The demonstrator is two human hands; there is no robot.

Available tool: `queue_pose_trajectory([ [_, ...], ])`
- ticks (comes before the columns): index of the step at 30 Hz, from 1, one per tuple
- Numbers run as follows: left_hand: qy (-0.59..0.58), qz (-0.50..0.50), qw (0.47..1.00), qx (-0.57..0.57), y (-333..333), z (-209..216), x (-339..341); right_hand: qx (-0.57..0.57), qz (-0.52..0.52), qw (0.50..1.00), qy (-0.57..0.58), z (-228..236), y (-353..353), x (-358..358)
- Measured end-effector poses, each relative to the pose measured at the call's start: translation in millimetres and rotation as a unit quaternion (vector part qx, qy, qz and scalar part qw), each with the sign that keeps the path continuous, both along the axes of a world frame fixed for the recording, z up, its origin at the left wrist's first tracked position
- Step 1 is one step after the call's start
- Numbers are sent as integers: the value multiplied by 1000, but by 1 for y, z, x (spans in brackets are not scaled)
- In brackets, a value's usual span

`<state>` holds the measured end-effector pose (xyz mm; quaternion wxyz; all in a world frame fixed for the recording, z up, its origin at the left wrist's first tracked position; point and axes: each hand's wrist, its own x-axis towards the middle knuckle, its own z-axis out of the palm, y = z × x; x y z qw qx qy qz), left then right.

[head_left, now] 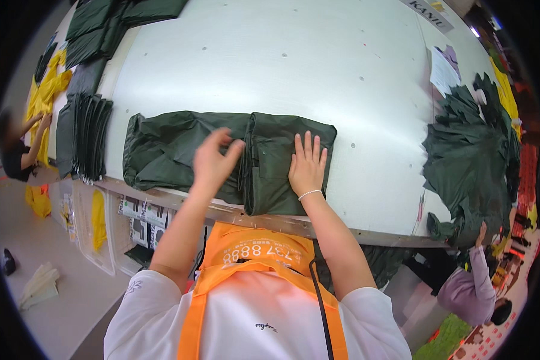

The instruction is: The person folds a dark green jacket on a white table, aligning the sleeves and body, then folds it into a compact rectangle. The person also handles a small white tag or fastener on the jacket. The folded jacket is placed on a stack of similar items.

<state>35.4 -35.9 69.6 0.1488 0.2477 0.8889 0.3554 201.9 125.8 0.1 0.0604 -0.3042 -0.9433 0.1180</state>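
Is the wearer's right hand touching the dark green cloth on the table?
Touching. The head view shows the right hand lying flat on the dark green cloth, fingers spread, with no gap visible.

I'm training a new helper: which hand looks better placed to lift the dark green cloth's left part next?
Probably the left hand: it is over the left part of the dark green cloth, fingers bent. The right hand lies flat on the right part, farther away.

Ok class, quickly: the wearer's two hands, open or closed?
Left hand: half-curled over the dark green cloth; grip unclear.
Right hand: open, flat on that cloth.
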Motion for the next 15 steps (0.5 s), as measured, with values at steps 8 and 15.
queue_pose_trajectory([
  [8,153,79,963,-206,-157,-104,-125,9,21,1000,-22,0,-12,-14],
  [15,263,-90,959,-49,-77,10,-94,16,14,999,-31,-3,-32,-63],
])
